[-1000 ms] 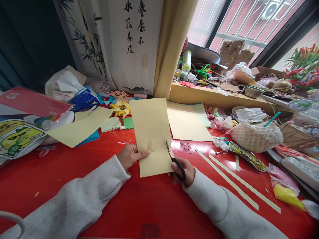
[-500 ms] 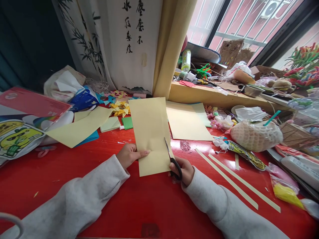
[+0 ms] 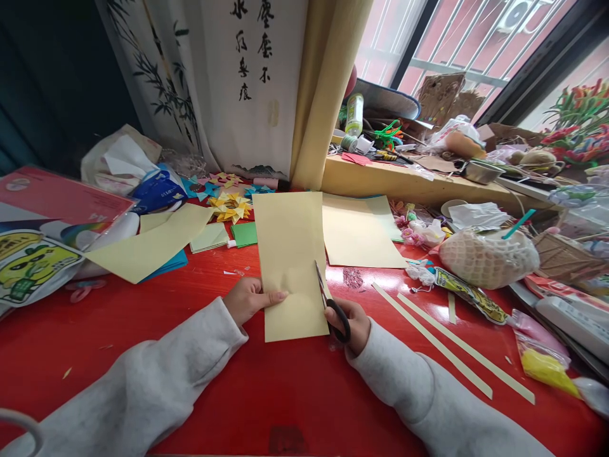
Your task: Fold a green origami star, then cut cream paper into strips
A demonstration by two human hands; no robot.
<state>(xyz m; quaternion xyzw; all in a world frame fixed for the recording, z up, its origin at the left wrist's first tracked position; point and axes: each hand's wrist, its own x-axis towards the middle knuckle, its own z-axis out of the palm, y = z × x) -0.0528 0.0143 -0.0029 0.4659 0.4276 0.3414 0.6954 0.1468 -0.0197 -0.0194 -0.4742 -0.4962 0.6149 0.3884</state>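
My left hand (image 3: 252, 298) pinches the left edge of a pale yellow sheet of paper (image 3: 292, 247), thumb on top and fingers hidden behind it. The sheet is held up off the table with its long side pointing away from me. In my right hand (image 3: 354, 320) is a pair of scissors (image 3: 339, 317) with black handles. Their blades lie along the sheet's right edge, tips pointing away from me. Two long, narrow paper strips (image 3: 438, 343) rest on the table to the right, with a short strip (image 3: 451, 308) beyond them.
More yellow sheets (image 3: 364, 231) lie behind my right hand. Left stand a pink paper pack (image 3: 61, 197) and a bent yellow sheet (image 3: 152, 244). A folded yellow paper star (image 3: 229, 207) sits at the back. Bags and a netted fruit-like bundle (image 3: 490, 257) crowd the right side.
The far end of the held sheet has swung slightly right and its near edge has dropped a little. The scissors stay at its right edge, their blades looking closer together.
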